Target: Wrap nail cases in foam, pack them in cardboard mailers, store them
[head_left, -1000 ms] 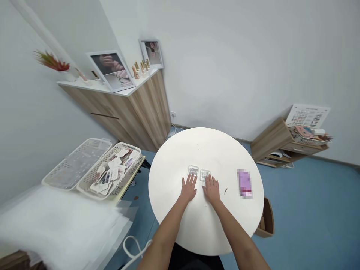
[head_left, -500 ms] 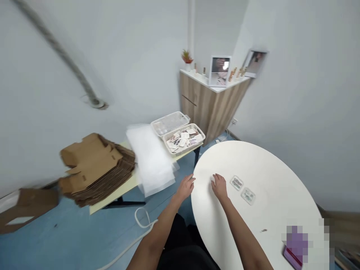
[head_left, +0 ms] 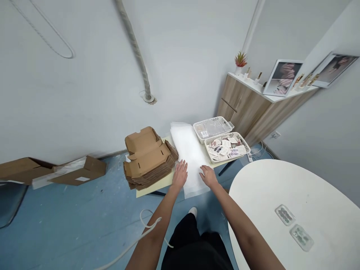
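My left hand (head_left: 180,174) reaches forward with its fingers spread, between a stack of flattened brown cardboard boxes (head_left: 149,159) and a pile of thin white translucent sheets (head_left: 189,148). It holds nothing. Over the right side of the sheets is my right hand (head_left: 208,176), empty too, its fingers apart and slightly bent. Whether either hand touches the sheets, I cannot tell. To their right a white basket (head_left: 211,160) holds many small printed cards and packets. Behind it, another white basket (head_left: 214,127) contains clear plastic pieces.
The pale yellow low table (head_left: 143,192) carries these stacks. At right stands a round white table (head_left: 261,180) with two small clear cases (head_left: 285,215). A wooden cabinet (head_left: 247,103) fills the corner. Cardboard boxes (head_left: 84,172) lie along the wall. A white cable (head_left: 132,245) hangs near my left arm.
My view has turned left. Both hands have moved from the edge of the round white table over to the low table with the white sheets.
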### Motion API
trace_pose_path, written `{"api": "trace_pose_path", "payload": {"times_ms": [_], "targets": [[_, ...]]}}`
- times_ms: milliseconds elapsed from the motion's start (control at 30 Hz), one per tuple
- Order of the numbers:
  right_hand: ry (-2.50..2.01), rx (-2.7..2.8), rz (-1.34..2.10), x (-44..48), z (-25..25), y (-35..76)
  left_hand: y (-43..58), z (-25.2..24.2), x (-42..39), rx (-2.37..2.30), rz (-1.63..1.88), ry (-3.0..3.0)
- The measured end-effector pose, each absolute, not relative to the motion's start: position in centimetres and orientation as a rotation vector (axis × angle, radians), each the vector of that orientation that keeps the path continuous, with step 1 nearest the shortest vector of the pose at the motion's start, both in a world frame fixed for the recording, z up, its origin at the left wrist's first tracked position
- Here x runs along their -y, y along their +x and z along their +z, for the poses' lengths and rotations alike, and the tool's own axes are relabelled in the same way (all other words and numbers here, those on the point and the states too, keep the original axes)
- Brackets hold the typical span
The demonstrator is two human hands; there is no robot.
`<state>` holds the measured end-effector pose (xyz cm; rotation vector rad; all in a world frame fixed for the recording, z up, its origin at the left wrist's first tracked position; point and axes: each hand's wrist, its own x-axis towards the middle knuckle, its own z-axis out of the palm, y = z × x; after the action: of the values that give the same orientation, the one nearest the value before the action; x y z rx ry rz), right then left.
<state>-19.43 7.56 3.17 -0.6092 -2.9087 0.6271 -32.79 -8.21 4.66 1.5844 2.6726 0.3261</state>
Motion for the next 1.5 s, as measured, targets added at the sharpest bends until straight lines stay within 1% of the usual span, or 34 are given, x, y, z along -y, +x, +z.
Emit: {"api": "trace_pose_path", "payload": {"times_ms": [233, 533, 733, 900, 1067, 1200, 1300, 1367, 1500], "targets": [[-0.530, 2.901, 0.755, -6.9, 3.3, -26.7, -38.8, 6.4, 7.5, -2.563, 0.264, 1.741], [-0.582, 2.833, 0.899, -7.1, 3.2, -28.7, -40.2, 7.7, 5.8, -2.525, 0.168, 1.635], [-0.599, 2.752, 0.997, -7.3, 4.2, -29.4, -40.5, 9.0, 5.9, -2.551, 0.253, 1.620], [-0.725, 2.629, 1.223, -7.8, 4.8, -28.9, -40.2, 9.6, 6.5, -2.560, 0.324, 1.609], [-0.778, 2.431, 1.358, -8.4, 5.1, -27.5, -39.3, 9.5, 6.6, -2.577, 0.448, 1.644], [-0.723, 2.267, 1.506, -9.8, 6.2, -26.2, -38.8, 8.9, 6.1, -2.557, 0.234, 1.637], [-0.753, 2.182, 1.517, -11.0, 7.3, -24.9, -38.0, 8.5, 6.3, -2.561, 0.138, 1.652], [-0.772, 2.148, 1.500, -11.7, 8.1, -23.7, -37.0, 8.6, 6.5, -2.580, 0.216, 1.698], [-0.709, 2.171, 1.481, -12.1, 9.7, -20.2, -34.4, 9.9, 6.1, -2.601, 0.562, 1.793]]}}
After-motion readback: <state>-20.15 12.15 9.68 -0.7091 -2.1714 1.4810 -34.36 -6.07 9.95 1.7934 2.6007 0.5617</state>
